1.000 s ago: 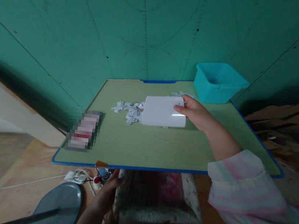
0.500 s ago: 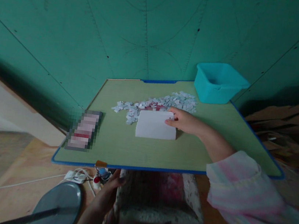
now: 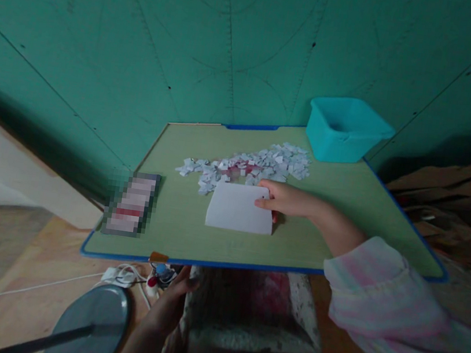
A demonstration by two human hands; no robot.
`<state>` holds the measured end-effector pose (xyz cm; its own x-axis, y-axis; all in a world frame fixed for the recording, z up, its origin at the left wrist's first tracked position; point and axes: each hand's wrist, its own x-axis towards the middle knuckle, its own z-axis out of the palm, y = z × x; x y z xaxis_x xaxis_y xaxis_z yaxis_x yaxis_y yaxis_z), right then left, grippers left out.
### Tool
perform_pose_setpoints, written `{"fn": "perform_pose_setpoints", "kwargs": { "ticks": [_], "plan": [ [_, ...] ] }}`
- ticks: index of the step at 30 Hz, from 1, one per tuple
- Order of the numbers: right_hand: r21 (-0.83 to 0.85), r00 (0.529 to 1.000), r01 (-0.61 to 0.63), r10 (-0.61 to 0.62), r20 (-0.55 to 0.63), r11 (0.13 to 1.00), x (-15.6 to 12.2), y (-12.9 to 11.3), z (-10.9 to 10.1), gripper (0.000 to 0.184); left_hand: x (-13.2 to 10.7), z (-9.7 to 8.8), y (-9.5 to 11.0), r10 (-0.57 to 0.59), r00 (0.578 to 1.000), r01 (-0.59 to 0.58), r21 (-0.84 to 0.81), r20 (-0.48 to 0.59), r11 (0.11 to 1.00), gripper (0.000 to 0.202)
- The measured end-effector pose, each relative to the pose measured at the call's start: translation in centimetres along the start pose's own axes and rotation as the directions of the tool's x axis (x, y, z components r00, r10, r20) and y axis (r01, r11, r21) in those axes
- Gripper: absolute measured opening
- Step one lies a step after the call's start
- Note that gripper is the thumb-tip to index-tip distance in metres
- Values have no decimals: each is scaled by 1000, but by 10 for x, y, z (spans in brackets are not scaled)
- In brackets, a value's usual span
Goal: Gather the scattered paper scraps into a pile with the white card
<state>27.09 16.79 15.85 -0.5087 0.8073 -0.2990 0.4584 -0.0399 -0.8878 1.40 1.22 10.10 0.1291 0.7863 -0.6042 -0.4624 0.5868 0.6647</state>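
White panel over the green surface, just nearer than the paper scraps, right hand gripping its right edge, thumb on top, fingers under, likely for one-handed control. Left hand at left side of stained container, grip can't tell. Turquoise basket back right, seemingly leaving the middle free.

Head view, facing forward, down across table.
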Motion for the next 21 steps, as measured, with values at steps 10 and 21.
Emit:
{"fn": "perform_pose_setpoints", "kwargs": {
  "ticks": [10, 21],
  "plan": [
    [-118, 982, -49, 69, 177, 992, -10, -11, 7, 21, 21, -19, 1, 18, 993, -21, 24, 116, 999, 40],
    [-214, 941, -93, 156, 301, 972, -14, -17, 8, 26, 23, -20, 0, 48, 990, -47, -6, 129, 999, 29]
  ]
}}
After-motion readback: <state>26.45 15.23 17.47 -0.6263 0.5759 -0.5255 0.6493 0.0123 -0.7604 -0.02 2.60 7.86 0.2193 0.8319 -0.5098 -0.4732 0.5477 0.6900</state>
